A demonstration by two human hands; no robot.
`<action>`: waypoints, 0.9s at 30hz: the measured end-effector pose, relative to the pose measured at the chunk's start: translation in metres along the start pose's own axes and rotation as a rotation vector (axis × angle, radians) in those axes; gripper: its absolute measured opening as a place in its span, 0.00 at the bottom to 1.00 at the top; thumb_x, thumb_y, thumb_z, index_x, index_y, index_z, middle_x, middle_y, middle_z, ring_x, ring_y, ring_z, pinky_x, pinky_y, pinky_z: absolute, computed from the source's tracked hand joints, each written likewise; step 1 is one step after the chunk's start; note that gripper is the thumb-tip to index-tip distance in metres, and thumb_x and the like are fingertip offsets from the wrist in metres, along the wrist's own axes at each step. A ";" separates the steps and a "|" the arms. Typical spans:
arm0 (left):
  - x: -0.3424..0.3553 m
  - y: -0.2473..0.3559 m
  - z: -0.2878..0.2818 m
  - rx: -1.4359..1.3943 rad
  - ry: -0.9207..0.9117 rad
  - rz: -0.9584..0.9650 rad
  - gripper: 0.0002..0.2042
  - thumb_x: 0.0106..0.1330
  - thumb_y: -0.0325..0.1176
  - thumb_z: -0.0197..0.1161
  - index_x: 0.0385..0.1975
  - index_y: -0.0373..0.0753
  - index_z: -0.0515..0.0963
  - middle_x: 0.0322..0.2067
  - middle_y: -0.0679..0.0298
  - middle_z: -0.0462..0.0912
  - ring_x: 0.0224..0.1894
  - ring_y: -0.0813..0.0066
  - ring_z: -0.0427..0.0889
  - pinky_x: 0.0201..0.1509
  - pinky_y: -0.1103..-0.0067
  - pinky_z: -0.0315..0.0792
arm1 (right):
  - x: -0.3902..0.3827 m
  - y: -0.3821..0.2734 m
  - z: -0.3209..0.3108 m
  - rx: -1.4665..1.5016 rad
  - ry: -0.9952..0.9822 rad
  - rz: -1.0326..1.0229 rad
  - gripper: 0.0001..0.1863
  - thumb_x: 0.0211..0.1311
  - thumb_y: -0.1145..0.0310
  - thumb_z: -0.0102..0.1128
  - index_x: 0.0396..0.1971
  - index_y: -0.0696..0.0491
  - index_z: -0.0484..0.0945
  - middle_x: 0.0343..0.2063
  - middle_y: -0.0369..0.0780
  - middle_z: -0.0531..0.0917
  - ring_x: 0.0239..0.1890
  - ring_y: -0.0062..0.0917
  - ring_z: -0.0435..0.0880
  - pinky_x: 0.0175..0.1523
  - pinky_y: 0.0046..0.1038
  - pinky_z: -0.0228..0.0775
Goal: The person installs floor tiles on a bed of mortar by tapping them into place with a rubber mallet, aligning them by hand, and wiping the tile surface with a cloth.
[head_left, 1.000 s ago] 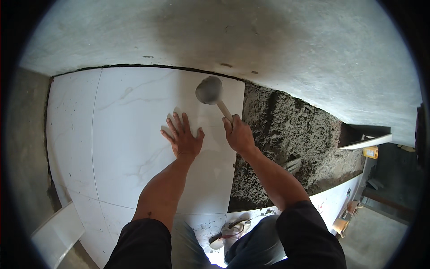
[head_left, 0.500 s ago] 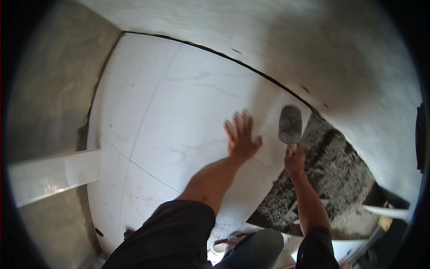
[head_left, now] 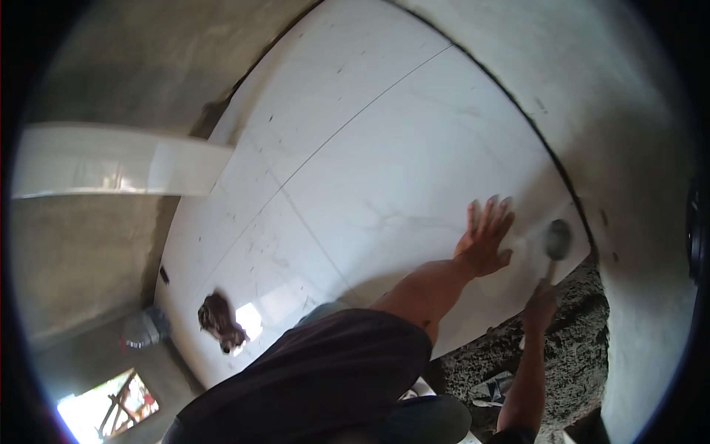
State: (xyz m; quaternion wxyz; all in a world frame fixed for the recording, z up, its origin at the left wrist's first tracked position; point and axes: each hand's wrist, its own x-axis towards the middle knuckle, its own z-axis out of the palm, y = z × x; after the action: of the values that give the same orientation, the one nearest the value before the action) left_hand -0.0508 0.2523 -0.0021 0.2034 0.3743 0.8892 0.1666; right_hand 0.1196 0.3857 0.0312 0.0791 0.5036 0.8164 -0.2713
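Observation:
My left hand lies flat on a large white marble-patterned tile, its fingers spread. In my right hand is the handle of a mallet with a dark grey head, slightly smeared by motion. The mallet head is over the tile's right corner, close to the wall; whether it touches the tile I cannot tell. Rough grey mortar borders the tile's near right edge, below my right hand. A trowel rests on the mortar beside my right forearm.
Bare plastered walls enclose the tiled floor, with a dark gap along the tile edges. A pale glossy ledge juts in at left. A crumpled brown thing lies on the tiles, and a clear plastic container sits near the lower-left corner.
The view has swung, bringing the lower-left corner into sight. My left hand still presses flat on the tile. The mallet's head now appears shorter and tilted, nearer the wall-side corner.

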 end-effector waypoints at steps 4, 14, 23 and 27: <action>-0.006 -0.004 0.001 -0.045 -0.009 0.031 0.41 0.61 0.59 0.50 0.70 0.44 0.47 0.72 0.56 0.38 0.74 0.53 0.30 0.70 0.44 0.29 | 0.000 0.003 0.010 0.075 0.076 -0.156 0.29 0.72 0.51 0.40 0.50 0.67 0.69 0.38 0.57 0.80 0.40 0.51 0.81 0.37 0.46 0.70; 0.060 -0.037 -0.013 0.124 0.099 0.199 0.38 0.62 0.60 0.45 0.70 0.48 0.51 0.71 0.56 0.42 0.74 0.55 0.33 0.71 0.46 0.31 | 0.022 0.039 0.014 -0.402 0.167 -0.394 0.28 0.71 0.50 0.40 0.45 0.66 0.70 0.36 0.58 0.78 0.40 0.51 0.80 0.38 0.49 0.69; 0.160 -0.057 -0.039 0.015 0.352 0.071 0.39 0.61 0.62 0.47 0.69 0.46 0.55 0.71 0.55 0.47 0.73 0.53 0.38 0.70 0.45 0.32 | 0.013 -0.004 0.009 -0.043 0.211 -0.065 0.31 0.72 0.48 0.39 0.50 0.67 0.71 0.38 0.60 0.78 0.44 0.53 0.79 0.44 0.47 0.69; 0.210 -0.084 -0.055 -0.062 0.382 0.062 0.42 0.59 0.64 0.50 0.68 0.42 0.55 0.70 0.52 0.48 0.73 0.53 0.38 0.70 0.46 0.28 | 0.027 0.017 0.034 -0.143 0.289 -0.024 0.31 0.72 0.49 0.40 0.48 0.68 0.70 0.36 0.59 0.78 0.41 0.53 0.79 0.42 0.46 0.68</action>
State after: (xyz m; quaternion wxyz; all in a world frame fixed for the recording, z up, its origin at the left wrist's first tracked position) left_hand -0.2614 0.3423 -0.0421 0.0373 0.3569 0.8941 0.2682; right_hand 0.1164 0.3948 -0.0148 -0.0067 0.5208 0.8425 -0.1379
